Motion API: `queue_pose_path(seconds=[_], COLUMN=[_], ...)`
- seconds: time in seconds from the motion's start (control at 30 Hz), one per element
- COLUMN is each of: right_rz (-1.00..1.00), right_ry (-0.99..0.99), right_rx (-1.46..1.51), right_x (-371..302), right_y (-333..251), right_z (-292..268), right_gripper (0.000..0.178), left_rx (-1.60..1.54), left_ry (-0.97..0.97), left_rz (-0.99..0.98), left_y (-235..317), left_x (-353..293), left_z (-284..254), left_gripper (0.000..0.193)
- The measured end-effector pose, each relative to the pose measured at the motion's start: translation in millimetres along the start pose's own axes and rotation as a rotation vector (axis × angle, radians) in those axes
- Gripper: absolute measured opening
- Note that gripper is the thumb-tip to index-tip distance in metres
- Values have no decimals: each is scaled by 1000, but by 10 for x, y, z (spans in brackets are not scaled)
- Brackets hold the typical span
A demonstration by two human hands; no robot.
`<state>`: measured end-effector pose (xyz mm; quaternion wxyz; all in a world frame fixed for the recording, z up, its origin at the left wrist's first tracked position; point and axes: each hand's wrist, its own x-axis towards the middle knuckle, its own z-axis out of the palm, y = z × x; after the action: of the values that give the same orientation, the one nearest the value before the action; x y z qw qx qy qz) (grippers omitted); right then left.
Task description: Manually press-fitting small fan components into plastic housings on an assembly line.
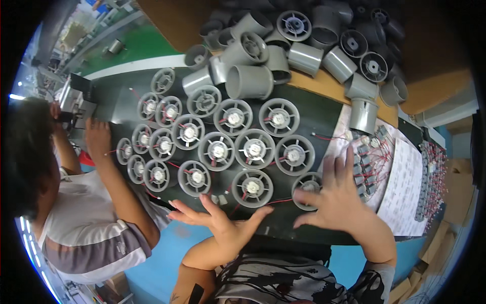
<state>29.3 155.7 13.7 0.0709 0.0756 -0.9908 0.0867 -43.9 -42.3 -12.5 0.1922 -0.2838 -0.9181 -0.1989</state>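
Observation:
My right hand (336, 197) reaches over a grey round plastic housing (304, 183) near the table's front edge. Its fingers are spread, hiding much of that housing; I cannot tell whether they touch it. My left hand (223, 223) is held palm up with fingers apart and nothing in it, close to another spoked housing (252, 188). Several more such housings (254, 148) stand in rows, most with a small pale part and red wires at the hub. Two small grey pieces (221, 199) lie just beyond my left fingertips.
A pile of grey cylindrical tubes (249, 82) fills a cardboard box (430, 83) at the back. To the right lie small motors with red wires (365, 169), a handwritten paper sheet (402, 187) and more wired parts (430, 177). A co-worker (96, 223) sits on the left.

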Motion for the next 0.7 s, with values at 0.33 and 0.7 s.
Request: queue_pose_path(seconds=[0.33,0.7], right_rz=[7,-122], right_ry=[-123,156], right_rx=[379,516], right_x=[518,978], right_y=[-67,-410], right_z=[156,801], right_gripper=[79,73], left_rx=[-69,-150], left_ry=[47,297], left_rz=[-146,-360], left_y=[-512,-1208], left_x=[-3,80], left_z=[214,553], left_gripper=[132,114])
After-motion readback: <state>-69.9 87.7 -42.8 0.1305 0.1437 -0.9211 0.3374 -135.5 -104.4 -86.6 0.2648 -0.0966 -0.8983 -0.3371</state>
